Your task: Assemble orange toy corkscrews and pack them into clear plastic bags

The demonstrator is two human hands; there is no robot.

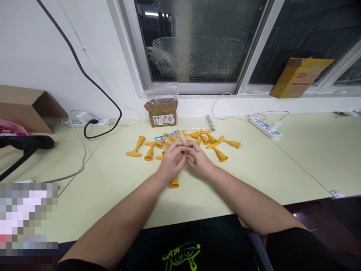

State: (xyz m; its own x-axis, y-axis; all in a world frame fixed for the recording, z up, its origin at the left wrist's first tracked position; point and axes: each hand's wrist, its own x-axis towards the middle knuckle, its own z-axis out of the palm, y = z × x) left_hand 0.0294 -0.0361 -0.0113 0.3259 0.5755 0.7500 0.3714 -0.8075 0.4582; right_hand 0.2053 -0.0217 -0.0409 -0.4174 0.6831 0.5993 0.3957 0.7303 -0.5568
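Left hand [172,157], right hand [200,160]: half-curled, fingertips meeting, perhaps steadying something small — contents cannot be told. Yellow T-handled tools [221,156]: fanned nine to three o'clock around them — apparently for easy reach.

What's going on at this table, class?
A person's left hand and right hand meet fingertip to fingertip over yellow plastic pieces; whatever they pinch is too small to make out. More yellow pieces lie scattered around, beside clear plastic bags. A small open cardboard box stands behind.
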